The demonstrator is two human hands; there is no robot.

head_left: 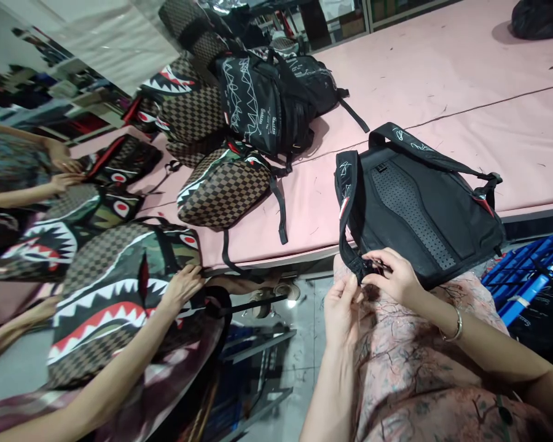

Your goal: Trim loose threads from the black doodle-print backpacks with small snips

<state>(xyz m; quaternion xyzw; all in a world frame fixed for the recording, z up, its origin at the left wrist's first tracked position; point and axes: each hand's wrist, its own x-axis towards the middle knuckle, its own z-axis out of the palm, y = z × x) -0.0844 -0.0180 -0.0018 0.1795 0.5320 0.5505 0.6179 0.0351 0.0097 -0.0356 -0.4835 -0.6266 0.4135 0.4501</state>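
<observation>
A black backpack point(417, 209) lies back side up, partly on the pink table and partly against my lap. Its padded back has a perforated strip, and white line drawings mark its shoulder straps. My left hand point(343, 307) is closed, pinching the lower end of the near shoulder strap point(349, 230) at its buckle. Close beside it, my right hand point(391, 276) is closed around a small dark metal tool point(381, 265) at the same strap end. Fingers cover most of this tool, so its exact kind is unclear.
On the pink table point(442, 67) are a checkered shark-mouth bag point(230, 190) and a heap of black backpacks point(267, 104). At left, co-workers' hands point(184, 288) handle shark-mouth bags point(120, 294). Blue racks point(529, 276) stand below the table edge at right.
</observation>
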